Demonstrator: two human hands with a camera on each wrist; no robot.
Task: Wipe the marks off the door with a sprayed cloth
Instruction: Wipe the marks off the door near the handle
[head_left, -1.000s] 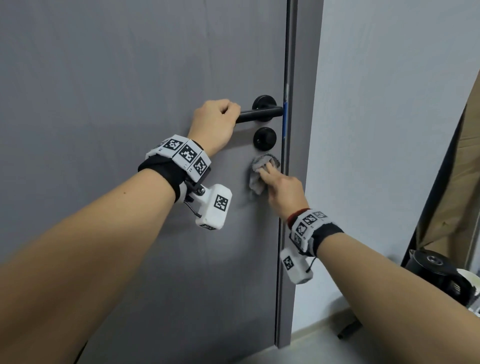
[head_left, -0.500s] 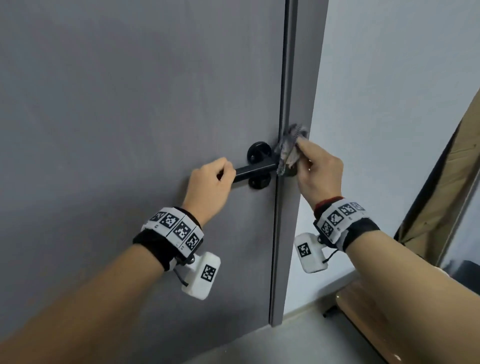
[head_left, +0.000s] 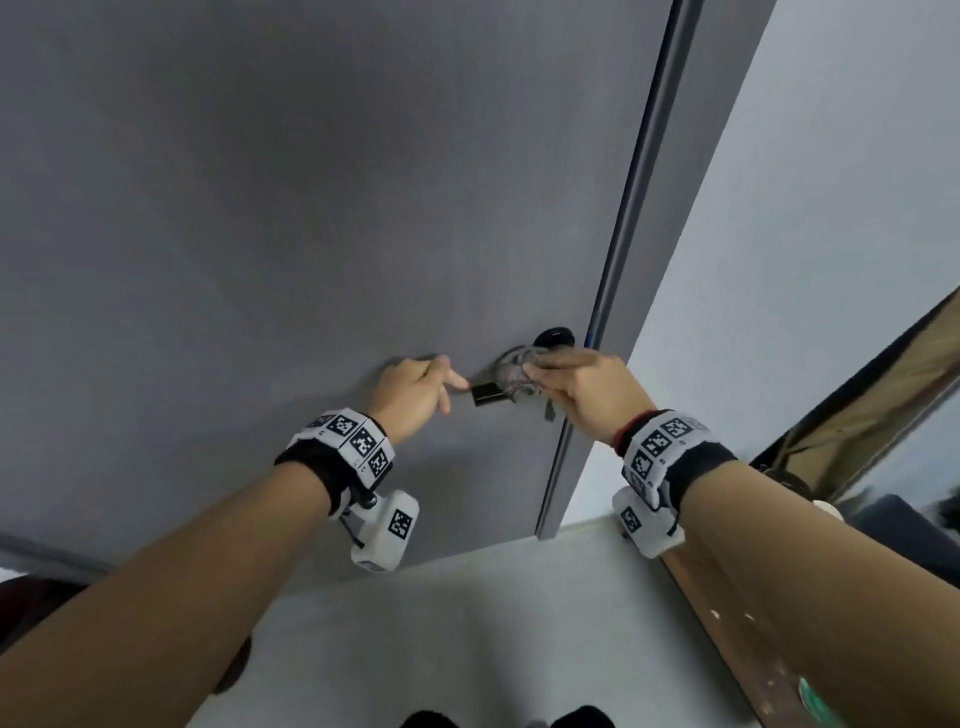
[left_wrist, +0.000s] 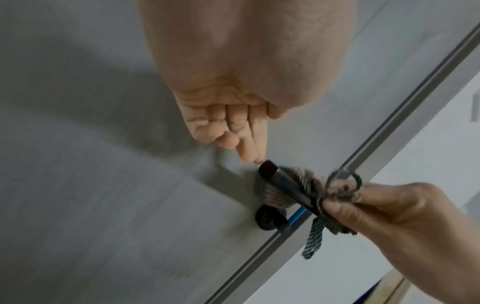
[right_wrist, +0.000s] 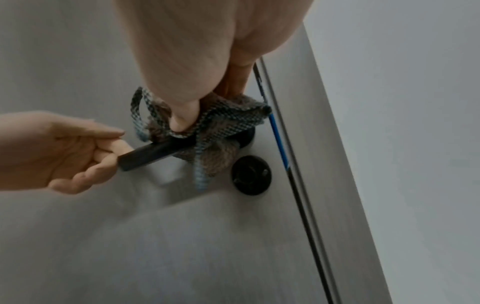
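Note:
The grey door (head_left: 311, 234) has a black lever handle (head_left: 488, 395). My right hand (head_left: 540, 369) grips a grey checked cloth (head_left: 511, 374) bunched over the handle's inner part, next to the door's edge. In the right wrist view the cloth (right_wrist: 223, 123) wraps the handle (right_wrist: 150, 156), with my thumb pressed into it. My left hand (head_left: 452, 387) is off the lever. Its fingertips (left_wrist: 249, 156) only touch the handle's free end (left_wrist: 269, 168). A thin blue line (right_wrist: 278, 139) runs along the door's edge.
A round black lock (right_wrist: 250, 174) sits below the handle. The grey door frame (head_left: 639, 208) and a white wall (head_left: 805, 208) lie to the right. A wooden board (head_left: 857, 405) leans at the far right. Pale floor (head_left: 493, 623) is below.
My left hand slid off the lever to its free end. My right hand carried the cloth from the door's edge onto the handle. The head view tilted down toward the floor.

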